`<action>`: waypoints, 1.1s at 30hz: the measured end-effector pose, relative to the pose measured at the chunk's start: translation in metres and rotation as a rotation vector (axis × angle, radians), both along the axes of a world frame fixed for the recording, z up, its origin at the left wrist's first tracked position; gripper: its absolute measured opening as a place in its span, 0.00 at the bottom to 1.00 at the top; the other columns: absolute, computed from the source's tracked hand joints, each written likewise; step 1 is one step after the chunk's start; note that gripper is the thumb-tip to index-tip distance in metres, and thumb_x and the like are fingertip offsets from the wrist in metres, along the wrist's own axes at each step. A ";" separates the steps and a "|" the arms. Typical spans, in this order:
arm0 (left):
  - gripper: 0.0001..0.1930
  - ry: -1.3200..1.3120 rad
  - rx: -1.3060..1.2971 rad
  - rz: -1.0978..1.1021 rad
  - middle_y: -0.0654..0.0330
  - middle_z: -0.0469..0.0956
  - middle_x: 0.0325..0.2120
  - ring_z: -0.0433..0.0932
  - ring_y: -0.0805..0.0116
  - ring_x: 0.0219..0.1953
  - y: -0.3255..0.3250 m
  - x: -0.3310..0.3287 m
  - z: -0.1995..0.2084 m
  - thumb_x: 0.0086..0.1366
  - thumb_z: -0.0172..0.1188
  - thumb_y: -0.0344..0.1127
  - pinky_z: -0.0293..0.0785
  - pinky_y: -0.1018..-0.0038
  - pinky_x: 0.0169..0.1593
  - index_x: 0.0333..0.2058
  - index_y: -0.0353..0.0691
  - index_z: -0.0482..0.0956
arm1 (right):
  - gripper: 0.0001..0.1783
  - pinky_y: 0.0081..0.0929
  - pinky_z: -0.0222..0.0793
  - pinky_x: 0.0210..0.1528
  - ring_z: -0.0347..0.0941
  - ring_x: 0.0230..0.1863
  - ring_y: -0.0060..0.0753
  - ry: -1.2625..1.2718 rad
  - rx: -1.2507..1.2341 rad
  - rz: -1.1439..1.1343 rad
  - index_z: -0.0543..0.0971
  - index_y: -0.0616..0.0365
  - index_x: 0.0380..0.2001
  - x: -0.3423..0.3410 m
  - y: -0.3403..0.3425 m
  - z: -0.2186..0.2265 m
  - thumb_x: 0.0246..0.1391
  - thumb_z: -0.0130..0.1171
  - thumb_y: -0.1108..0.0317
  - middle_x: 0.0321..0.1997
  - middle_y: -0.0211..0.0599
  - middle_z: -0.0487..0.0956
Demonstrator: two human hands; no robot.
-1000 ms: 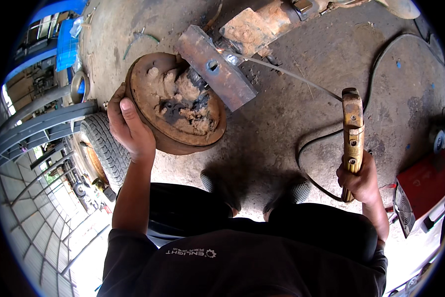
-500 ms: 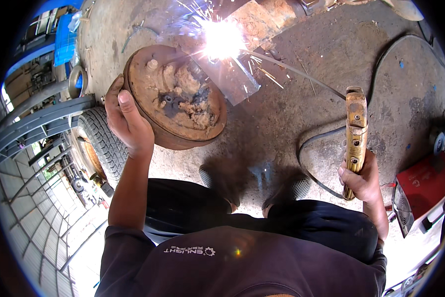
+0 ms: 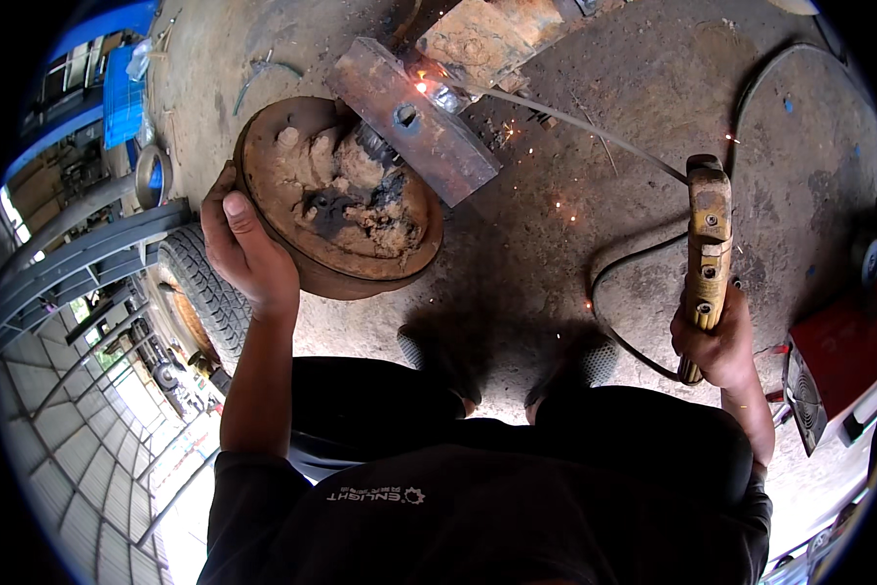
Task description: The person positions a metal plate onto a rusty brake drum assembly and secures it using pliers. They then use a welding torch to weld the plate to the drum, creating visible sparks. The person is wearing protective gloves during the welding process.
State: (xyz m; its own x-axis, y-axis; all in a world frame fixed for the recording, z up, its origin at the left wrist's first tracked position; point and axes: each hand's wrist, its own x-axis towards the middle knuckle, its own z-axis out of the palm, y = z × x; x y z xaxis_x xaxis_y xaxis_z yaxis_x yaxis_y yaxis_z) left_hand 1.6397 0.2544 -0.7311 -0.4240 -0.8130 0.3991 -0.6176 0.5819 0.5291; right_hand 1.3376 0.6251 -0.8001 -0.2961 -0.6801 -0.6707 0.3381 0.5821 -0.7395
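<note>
My left hand (image 3: 253,249) grips the left edge of a round, rusty brake drum (image 3: 287,219), its thumb lying along the side. Caked dirt and dark, scorched patches cover the drum's face. A flat steel bar (image 3: 438,146) with one hole slants across its upper right. Beyond the bar is a rusty steel piece (image 3: 473,44), and a small spot (image 3: 422,86) glows orange at the joint between them. In my right hand (image 3: 719,341) is a yellow electrode holder (image 3: 709,234), fingers closed around its handle. A thin welding rod (image 3: 595,130) runs from its jaw to near the glowing spot.
A tyre (image 3: 204,288) stands left of my forearm, near grey metal framing (image 3: 87,234). The black cable (image 3: 741,112) curves over the concrete floor on the right. At the far right sits a red box-shaped machine (image 3: 843,346). Small sparks are scattered over the floor.
The bright arc has gone out, leaving an orange glow and a few sparks. My right hand and the electrode holder have shifted slightly; my left hand stays on the drum.
</note>
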 end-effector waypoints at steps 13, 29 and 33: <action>0.28 -0.029 -0.004 0.011 0.52 0.78 0.40 0.76 0.65 0.42 0.003 -0.004 0.003 0.74 0.46 0.54 0.71 0.70 0.49 0.49 0.28 0.76 | 0.11 0.22 0.67 0.26 0.68 0.24 0.16 0.031 0.036 0.056 0.72 0.61 0.30 -0.001 -0.003 -0.005 0.43 0.63 0.80 0.22 0.26 0.74; 0.25 0.018 0.018 -0.032 0.53 0.77 0.43 0.76 0.67 0.44 0.002 -0.006 0.000 0.76 0.45 0.49 0.73 0.71 0.50 0.49 0.28 0.74 | 0.12 0.20 0.65 0.27 0.68 0.24 0.15 -0.050 0.023 0.053 0.72 0.64 0.32 -0.003 0.000 -0.010 0.43 0.63 0.80 0.25 0.27 0.74; 0.27 0.005 -0.014 -0.019 0.51 0.78 0.43 0.76 0.66 0.44 0.004 -0.008 0.000 0.76 0.44 0.51 0.71 0.71 0.51 0.51 0.28 0.75 | 0.13 0.19 0.65 0.27 0.68 0.25 0.15 -0.118 -0.081 -0.007 0.72 0.64 0.33 -0.004 0.000 -0.012 0.43 0.64 0.80 0.24 0.27 0.74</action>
State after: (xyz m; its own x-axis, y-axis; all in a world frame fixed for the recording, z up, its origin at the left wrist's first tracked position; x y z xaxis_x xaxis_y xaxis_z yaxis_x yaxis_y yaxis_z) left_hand 1.6319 0.2583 -0.7312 -0.4373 -0.7992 0.4124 -0.6034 0.6008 0.5244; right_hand 1.3339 0.6247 -0.8124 -0.2232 -0.7316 -0.6442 0.4292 0.5196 -0.7388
